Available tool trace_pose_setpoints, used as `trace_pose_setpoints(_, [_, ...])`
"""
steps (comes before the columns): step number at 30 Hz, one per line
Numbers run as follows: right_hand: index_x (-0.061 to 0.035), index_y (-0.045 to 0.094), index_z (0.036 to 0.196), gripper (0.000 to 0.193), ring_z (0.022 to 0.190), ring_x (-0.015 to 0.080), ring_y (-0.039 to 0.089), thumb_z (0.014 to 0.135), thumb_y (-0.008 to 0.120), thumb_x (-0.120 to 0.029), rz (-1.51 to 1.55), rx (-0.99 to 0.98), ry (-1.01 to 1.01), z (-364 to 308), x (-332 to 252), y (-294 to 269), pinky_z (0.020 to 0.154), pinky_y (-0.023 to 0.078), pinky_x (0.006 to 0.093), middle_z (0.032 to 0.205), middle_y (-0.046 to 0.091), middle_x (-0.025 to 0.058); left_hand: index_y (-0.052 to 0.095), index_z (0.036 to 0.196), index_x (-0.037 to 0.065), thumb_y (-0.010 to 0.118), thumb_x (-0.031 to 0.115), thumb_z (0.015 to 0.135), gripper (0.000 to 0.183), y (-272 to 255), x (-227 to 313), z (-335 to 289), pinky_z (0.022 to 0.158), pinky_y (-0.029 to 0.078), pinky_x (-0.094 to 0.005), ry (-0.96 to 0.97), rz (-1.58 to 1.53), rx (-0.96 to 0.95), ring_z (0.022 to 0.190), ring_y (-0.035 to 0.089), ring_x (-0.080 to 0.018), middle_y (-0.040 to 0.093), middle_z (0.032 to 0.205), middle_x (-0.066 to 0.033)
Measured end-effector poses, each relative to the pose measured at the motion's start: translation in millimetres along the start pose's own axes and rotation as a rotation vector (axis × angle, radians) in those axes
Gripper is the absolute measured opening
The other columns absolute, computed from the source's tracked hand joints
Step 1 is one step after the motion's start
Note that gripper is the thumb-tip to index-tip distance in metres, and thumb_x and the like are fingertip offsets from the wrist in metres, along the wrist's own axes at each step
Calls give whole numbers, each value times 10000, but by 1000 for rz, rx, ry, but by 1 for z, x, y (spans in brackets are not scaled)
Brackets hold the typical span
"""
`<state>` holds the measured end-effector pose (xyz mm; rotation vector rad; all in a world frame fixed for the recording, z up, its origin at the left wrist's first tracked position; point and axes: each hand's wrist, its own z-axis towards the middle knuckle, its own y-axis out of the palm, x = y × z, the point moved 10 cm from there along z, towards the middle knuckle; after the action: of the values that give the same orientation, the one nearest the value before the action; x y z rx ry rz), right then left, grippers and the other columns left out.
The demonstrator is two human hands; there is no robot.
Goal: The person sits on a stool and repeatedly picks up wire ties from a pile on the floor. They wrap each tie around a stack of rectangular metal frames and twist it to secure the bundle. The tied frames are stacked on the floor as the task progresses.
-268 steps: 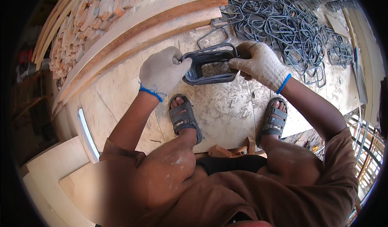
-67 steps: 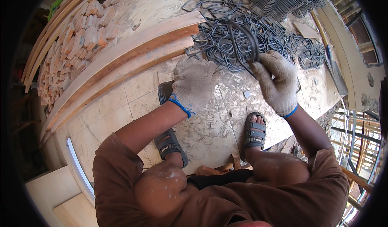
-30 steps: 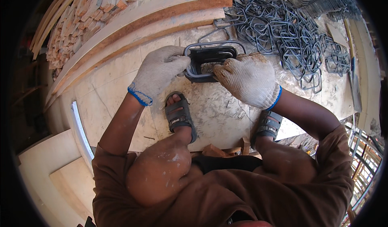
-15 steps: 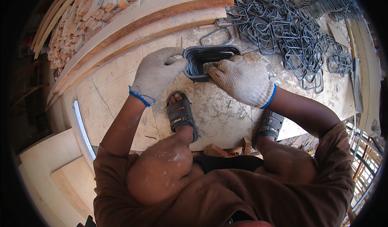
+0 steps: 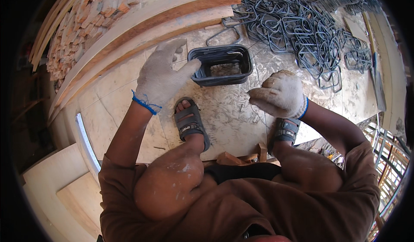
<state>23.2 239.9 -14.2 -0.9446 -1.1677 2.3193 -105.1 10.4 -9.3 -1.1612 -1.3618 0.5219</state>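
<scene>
L hand (image 5: 159, 71), in an off-white knit glove w/ blue cuff trim, is spread, thumb at the left end of a stack of dark metal loops (image 5: 222, 81). R hand (image 5: 282, 93), same kind of glove, is curled closed, just right of & nearer the body than the stack, apart from it; can't tell if it pinches anything small. Stack sits on the dirty tiled floor (image 5: 224, 125), its rectangular middle showing floor thru it. Big tangled loop pile (image 5: 297, 31) lies beyond, upper R. Long planks (image 5: 172, 33) run upper L, w/ stacked bricks (image 5: 97, 15) behind. L sandal (image 5: 189, 121) is below the stack, R sandal (image 5: 284, 130) below R hand.
</scene>
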Motion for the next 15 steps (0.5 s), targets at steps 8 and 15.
trace_pose_setpoints(8, [39, 667, 1435, 941, 1151, 390, 769, 867, 802, -700, 286, -183, 1151, -125, 108, 74, 998, 607, 462, 1258, 776, 267, 591, 1550, 68, 868, 319, 848, 795, 18, 111, -1, 1217, 446, -479, 599, -17, 11, 1449, 564, -387, 625, 1514, -209])
trace_pose_setpoints(15, [84, 661, 1403, 1028, 1085, 398, 777, 835, 791, -763, 546, -641, 1201, -137, 75, 160, 959, 625, 460, 1208, 770, 297, 676, 1451, 86, 746, 313, 960, 546, 58, 138, 23, 1200, 430, -501, 853, 83, -147, 1388, 584, -420, 667, 1449, -212])
